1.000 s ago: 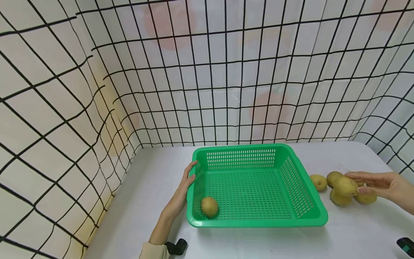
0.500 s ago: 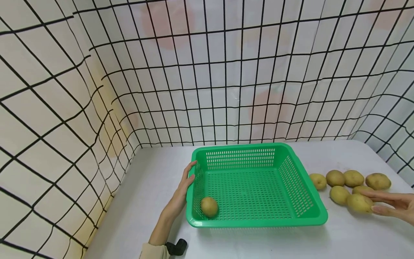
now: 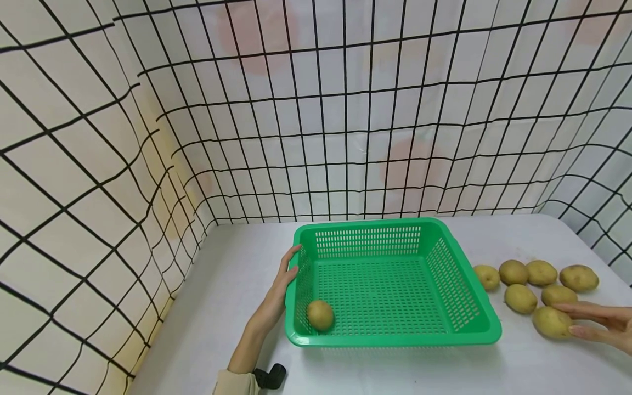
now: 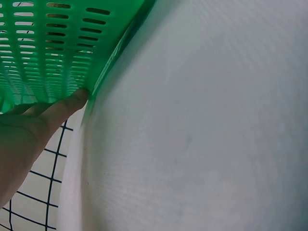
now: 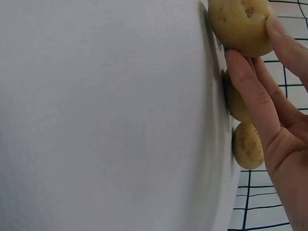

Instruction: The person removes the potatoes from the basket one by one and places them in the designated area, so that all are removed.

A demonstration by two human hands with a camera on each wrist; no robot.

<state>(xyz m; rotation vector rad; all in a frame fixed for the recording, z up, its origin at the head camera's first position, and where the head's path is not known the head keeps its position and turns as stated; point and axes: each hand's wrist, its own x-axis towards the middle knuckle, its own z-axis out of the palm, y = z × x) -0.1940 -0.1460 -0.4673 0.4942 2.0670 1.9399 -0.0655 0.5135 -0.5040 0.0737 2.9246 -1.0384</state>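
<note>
A green slotted basket (image 3: 395, 339) stands on the white table, with one potato (image 3: 320, 315) in its near left corner. My left hand (image 3: 278, 288) rests with straight fingers against the basket's left wall (image 4: 48, 48), a fingertip (image 4: 79, 96) at its base. To the right of the basket lie several loose potatoes (image 3: 513, 272). My right hand (image 3: 575, 319) pinches the nearest of them (image 3: 549, 322) between thumb and fingers as it sits on the table. The right wrist view shows the same potato (image 5: 238, 21) between the fingertips of my right hand (image 5: 255, 43).
A white cloth with a black grid (image 3: 316, 109) walls the table at the back and on both sides. The table's right edge (image 3: 604, 258) runs close behind the potatoes. A black wrist device (image 3: 269, 377) sits on the left forearm.
My right hand has drawn back toward the near right with one potato, uncovering the rest of the cluster. The left hand and the basket have not moved.
</note>
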